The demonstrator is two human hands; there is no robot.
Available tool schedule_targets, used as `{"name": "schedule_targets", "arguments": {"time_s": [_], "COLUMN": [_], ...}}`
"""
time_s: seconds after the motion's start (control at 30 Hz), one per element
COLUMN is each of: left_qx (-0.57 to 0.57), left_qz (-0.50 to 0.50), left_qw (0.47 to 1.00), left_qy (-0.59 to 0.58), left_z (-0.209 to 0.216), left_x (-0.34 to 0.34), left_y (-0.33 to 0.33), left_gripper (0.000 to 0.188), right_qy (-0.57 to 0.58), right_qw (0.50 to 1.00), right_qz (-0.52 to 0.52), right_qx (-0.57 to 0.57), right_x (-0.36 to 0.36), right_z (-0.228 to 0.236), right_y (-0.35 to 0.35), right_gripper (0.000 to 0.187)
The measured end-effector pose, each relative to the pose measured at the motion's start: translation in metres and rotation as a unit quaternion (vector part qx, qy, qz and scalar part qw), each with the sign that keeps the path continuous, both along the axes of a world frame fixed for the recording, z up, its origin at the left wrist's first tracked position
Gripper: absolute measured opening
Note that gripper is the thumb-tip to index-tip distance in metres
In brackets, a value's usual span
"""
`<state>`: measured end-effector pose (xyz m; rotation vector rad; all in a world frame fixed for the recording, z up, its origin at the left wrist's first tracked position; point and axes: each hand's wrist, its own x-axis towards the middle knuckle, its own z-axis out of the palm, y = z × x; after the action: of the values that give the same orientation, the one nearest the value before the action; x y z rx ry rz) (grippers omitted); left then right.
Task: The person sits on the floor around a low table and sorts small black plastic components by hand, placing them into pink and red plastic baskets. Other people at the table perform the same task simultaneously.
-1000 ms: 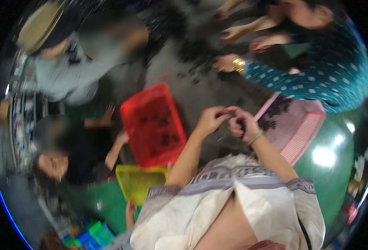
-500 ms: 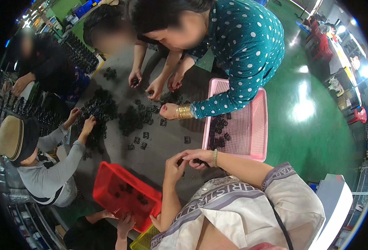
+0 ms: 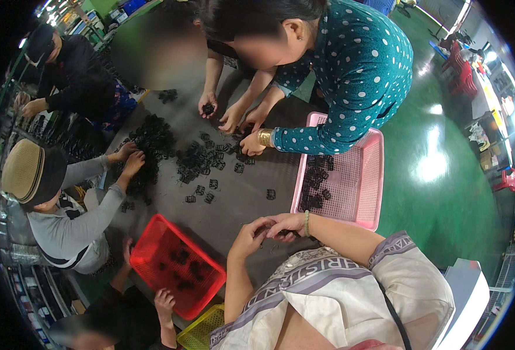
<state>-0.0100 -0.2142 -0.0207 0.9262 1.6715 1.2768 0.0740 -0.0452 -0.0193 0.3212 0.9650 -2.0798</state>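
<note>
Clearly, the worktop (image 3: 234,201) has a flat, matte, dark grey surface, and the person's two hands meet above its near edge. The left hand (image 3: 246,239) is curled, its thumb and fingers drawn in toward the other hand's fingertips; what it pinches is too small and shaded to tell. The right hand (image 3: 285,223) is bent part-way closed around dark pieces (image 3: 286,233), which show black below its fingers, their exact shape hidden; a pale beaded bracelet (image 3: 306,224) rings that wrist. Beyond the hands, a single black part (image 3: 271,194) lies flat, a squarish open frame with bars across it. Similar parts form a loose cluster (image 3: 196,163) mid-worktop, and farther left a thick, tangled heap (image 3: 152,135), where a co-worker in a woven straw hat (image 3: 21,169) works with both hands. Another co-worker, in a teal sleeve with white dots (image 3: 327,140) and a gold bangle (image 3: 264,137), bends over the far side of the cluster. To the right, a pink basket (image 3: 368,181) of perforated plastic holds black parts along its left side. To the left, a red plastic basket (image 3: 205,298), rectangular and tilted, carries a few more, just beside a yellow mesh-sided basket (image 3: 205,329).
</note>
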Motion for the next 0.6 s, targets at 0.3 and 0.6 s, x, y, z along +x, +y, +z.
{"name": "schedule_targets", "arguments": {"time_s": [0.3, 0.6], "left_qx": [0.070, 0.021], "left_qz": [0.054, 0.085], "left_qw": [0.989, 0.993], "left_qy": [-0.119, -0.083], "left_z": [-0.011, -0.002], "left_x": [-0.002, -0.011], "left_y": [-0.008, -0.001], "left_gripper": [0.019, 0.018], "right_qy": [-0.010, -0.024], "right_qw": [0.999, 0.999], "right_qz": [0.023, -0.007], "right_qx": [-0.031, -0.030], "right_x": [-0.017, -0.025], "right_z": [0.010, 0.016], "right_y": [-0.001, -0.001], "right_gripper": [0.052, 0.036]}}
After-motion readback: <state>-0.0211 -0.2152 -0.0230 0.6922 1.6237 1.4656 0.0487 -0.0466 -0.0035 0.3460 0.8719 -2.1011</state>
